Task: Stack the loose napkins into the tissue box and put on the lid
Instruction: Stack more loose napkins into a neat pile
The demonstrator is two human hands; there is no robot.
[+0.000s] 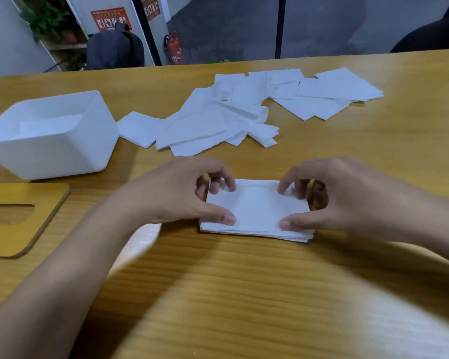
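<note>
Head view: the left hand (184, 193) and right hand (329, 195) each have their grip clamped on the stack (257, 211), lying on the counter (244, 294). The box (49, 136) stands open at left, the lid (18, 218) beside it. Loose napkins (218, 123) wait behind. A light squeeze may let the sheets fan out during lifting.

Even, soft overhead lighting with pale sheen on the wooden table (244, 294) at lower right, faint shadows beneath the napkin stack (257, 211), motion blur on both forearms, wide-angle bowing of the edges, and a softly focused background.
</note>
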